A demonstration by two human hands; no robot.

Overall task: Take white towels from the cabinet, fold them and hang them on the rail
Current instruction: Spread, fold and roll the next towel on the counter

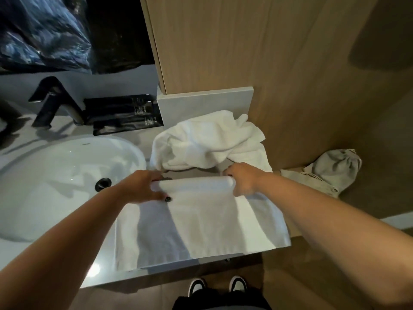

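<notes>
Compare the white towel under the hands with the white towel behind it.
The flat towel lies spread smooth on the counter; the crumpled towel sits heaped. The left hand and right hand grip the flat towel's rolled far edge; nothing touches the crumpled towel. Both are white.

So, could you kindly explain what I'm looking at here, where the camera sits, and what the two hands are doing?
There is no machine: a person wears a camera on the head, looking down at their own arms. The left hand and right hand each grip an end of the rolled far edge of a white towel spread on the counter. Behind it lies a crumpled white towel. A sink and black tap are on the left, and a grey cloth bag on the right.
</notes>
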